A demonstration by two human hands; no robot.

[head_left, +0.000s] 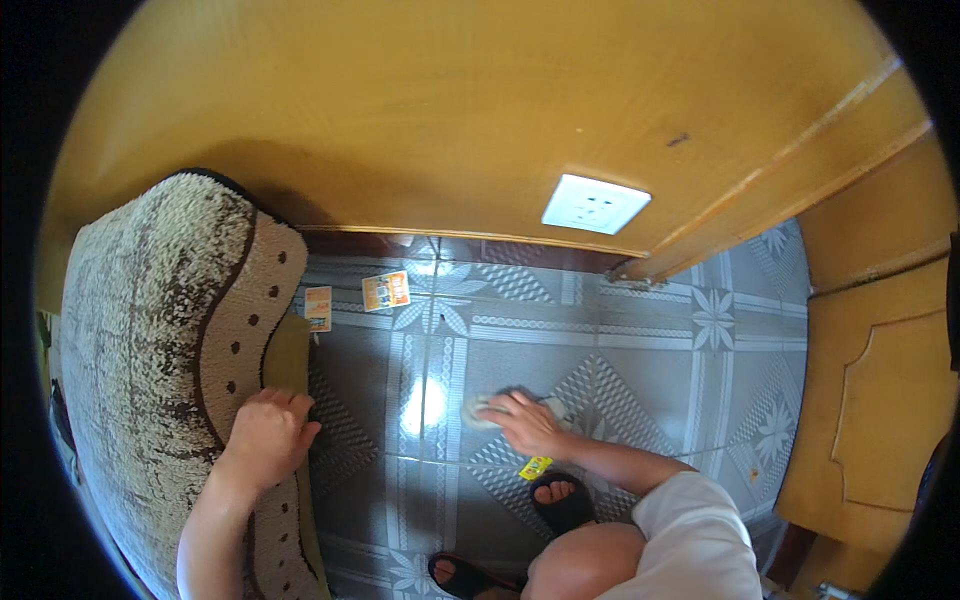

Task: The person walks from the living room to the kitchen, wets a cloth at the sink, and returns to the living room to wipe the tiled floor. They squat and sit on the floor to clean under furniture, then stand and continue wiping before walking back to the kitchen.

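Observation:
My right hand [529, 424] reaches down to the tiled floor [510, 360] and is closed on a pale crumpled cloth [480, 411], part of which sticks out on both sides of the fingers. Just below that hand lies a small yellow wrapper [535, 469], near my sandalled foot. My left hand [271, 431] rests at the edge of a plush patterned sofa cover [161, 315], its fingers curled; whether it grips the cover's edge I cannot tell. Two printed orange-and-white cards or packets, one [386, 291] nearer the wall and one [319, 309] beside the sofa, lie on the floor.
A yellow-brown wooden panel [420, 112] with a white wall socket [596, 204] rises ahead. At the right stands a wooden cabinet door [885, 397]. My black sandals [564, 506] are on the floor close below the cloth. A small orange scrap [754, 475] lies towards the right.

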